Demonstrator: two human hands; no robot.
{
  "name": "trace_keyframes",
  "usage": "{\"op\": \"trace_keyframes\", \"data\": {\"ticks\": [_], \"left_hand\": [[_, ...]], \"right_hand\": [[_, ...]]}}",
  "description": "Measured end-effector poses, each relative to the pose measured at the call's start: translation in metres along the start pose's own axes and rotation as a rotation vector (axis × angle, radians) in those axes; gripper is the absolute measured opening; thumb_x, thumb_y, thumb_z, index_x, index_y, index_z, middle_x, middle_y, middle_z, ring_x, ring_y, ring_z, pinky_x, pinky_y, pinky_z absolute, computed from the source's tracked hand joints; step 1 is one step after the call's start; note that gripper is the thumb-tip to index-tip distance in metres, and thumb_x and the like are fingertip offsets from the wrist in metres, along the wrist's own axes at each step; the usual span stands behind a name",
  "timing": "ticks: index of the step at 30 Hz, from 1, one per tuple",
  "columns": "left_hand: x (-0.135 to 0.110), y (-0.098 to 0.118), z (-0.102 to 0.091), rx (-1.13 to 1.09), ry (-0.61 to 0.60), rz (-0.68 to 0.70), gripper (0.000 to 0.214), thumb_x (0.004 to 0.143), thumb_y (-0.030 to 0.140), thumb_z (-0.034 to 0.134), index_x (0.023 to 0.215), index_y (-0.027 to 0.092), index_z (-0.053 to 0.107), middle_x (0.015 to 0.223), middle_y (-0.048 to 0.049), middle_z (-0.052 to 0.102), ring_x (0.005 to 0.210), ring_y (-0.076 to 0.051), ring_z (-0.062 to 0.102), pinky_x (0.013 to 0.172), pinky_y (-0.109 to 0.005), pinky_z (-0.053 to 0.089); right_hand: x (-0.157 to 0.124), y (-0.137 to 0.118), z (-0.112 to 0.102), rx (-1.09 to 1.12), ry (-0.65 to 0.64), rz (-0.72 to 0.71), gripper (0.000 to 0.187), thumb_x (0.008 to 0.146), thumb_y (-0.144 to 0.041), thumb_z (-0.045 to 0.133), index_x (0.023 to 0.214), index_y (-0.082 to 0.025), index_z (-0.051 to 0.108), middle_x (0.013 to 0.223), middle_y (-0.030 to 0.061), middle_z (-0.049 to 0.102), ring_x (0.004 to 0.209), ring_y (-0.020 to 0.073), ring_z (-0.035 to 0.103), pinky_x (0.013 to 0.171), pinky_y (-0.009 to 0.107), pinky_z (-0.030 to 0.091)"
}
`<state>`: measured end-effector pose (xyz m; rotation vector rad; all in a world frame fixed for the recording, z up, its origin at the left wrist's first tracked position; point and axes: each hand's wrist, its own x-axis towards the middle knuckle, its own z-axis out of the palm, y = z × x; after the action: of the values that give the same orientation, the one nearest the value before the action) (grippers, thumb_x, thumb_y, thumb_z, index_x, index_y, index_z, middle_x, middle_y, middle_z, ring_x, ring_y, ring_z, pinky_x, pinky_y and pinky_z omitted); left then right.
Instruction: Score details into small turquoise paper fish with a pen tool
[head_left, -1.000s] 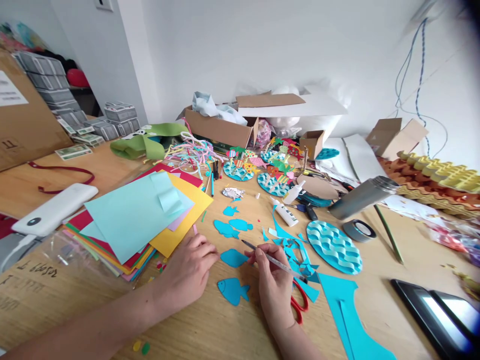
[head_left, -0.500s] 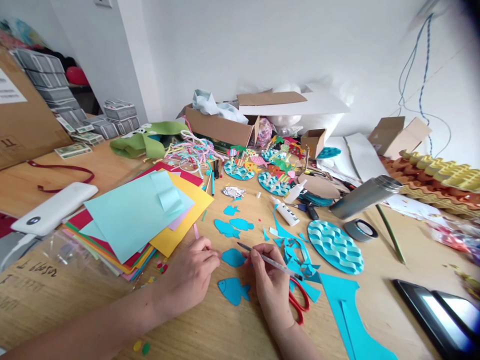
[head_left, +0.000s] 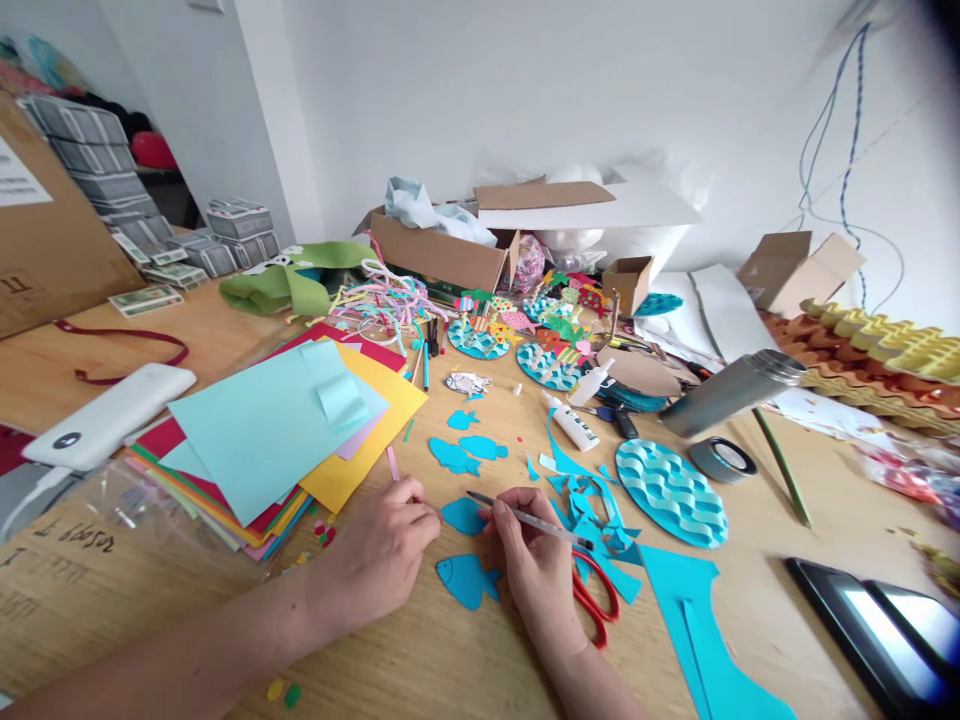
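In the head view, my right hand (head_left: pixel 534 540) grips a pen (head_left: pixel 536 522) between thumb and fingers. Its dark tip hovers over a blue paper fish (head_left: pixel 462 515), whose right end my right fingers touch or cover. My left hand (head_left: pixel 390 545) lies just left of this fish with curled fingers; what they hold, if anything, is hidden. Below is another blue paper fish (head_left: pixel 465 580) with a drawn eye and gill line. Farther back lie several plain blue fish cutouts (head_left: pixel 454 456). Red-handled scissors (head_left: pixel 596 595) rest beside my right wrist, partly under blue paper scraps (head_left: pixel 607 520).
Coloured paper sheets (head_left: pixel 270 430) are stacked at left, near a white power bank (head_left: pixel 109 415). Glue bottles (head_left: pixel 574 425), a wavy blue oval (head_left: pixel 671 492), a metal flask (head_left: pixel 735 392) and a tablet (head_left: pixel 855 630) are at right. Boxes (head_left: pixel 442 250) line the back.
The pen and my right hand have shifted slightly left, so the tip is farther over the plain fish. My left hand stays nearly in place.
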<state>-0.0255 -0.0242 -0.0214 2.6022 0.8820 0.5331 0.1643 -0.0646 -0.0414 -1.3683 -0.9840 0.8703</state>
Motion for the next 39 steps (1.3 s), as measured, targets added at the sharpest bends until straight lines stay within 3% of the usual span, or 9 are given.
{"op": "trace_keyframes", "data": {"ticks": [7,15,26,32,36,39], "left_hand": [[-0.002,-0.002,0.001,-0.033,0.009,0.007,0.029,0.077,-0.009,0.044,0.079,0.017,0.059,0.083,-0.0036,0.065,0.091,-0.022,0.049,0.095,-0.040,0.046],[0.000,-0.003,0.001,-0.003,0.008,0.036,0.027,0.080,-0.007,0.045,0.073,0.016,0.057,0.072,-0.0024,0.059,0.086,-0.021,0.049,0.097,-0.042,0.044],[-0.001,-0.002,0.000,0.003,0.009,0.038,0.029,0.083,-0.004,0.042,0.073,0.017,0.059,0.071,-0.0037,0.057,0.085,-0.022,0.050,0.081,-0.036,0.050],[0.001,0.000,-0.003,0.014,0.030,0.027,0.031,0.083,-0.005,0.041,0.073,0.017,0.059,0.072,-0.0034,0.058,0.084,-0.021,0.050,0.088,-0.040,0.049],[0.001,-0.002,-0.003,0.058,0.072,0.000,0.032,0.082,-0.005,0.041,0.079,0.018,0.063,0.076,-0.0028,0.060,0.086,-0.022,0.050,0.105,-0.052,0.038],[-0.001,-0.003,-0.003,0.093,0.064,-0.019,0.030,0.084,-0.002,0.042,0.079,0.018,0.064,0.080,-0.0035,0.057,0.087,-0.022,0.049,0.107,-0.054,0.035]], "right_hand": [[0.000,-0.004,0.001,0.000,0.007,0.002,0.031,0.084,-0.050,0.070,0.076,-0.022,0.058,0.061,0.0005,0.061,0.060,0.0208,0.064,0.045,0.025,0.043],[-0.001,-0.004,0.001,0.002,-0.003,0.011,0.031,0.084,-0.050,0.070,0.076,-0.021,0.059,0.061,0.0002,0.061,0.056,0.0185,0.061,0.046,0.025,0.045],[-0.002,-0.010,0.005,0.067,0.030,0.117,0.037,0.071,-0.054,0.080,0.077,-0.021,0.064,0.060,0.0020,0.066,0.054,0.0213,0.064,0.044,0.028,0.050],[-0.002,-0.002,0.003,0.076,-0.043,0.141,0.032,0.077,-0.049,0.077,0.076,-0.020,0.063,0.056,-0.0014,0.061,0.047,0.0175,0.061,0.041,0.024,0.047],[-0.002,0.003,0.002,0.094,-0.051,0.146,0.033,0.079,-0.049,0.077,0.078,-0.020,0.062,0.057,-0.0016,0.062,0.046,0.0162,0.061,0.038,0.022,0.045],[-0.001,0.004,0.003,0.103,-0.034,0.162,0.035,0.077,-0.051,0.077,0.078,-0.020,0.060,0.057,-0.0021,0.062,0.045,0.0168,0.061,0.038,0.023,0.046]]}}
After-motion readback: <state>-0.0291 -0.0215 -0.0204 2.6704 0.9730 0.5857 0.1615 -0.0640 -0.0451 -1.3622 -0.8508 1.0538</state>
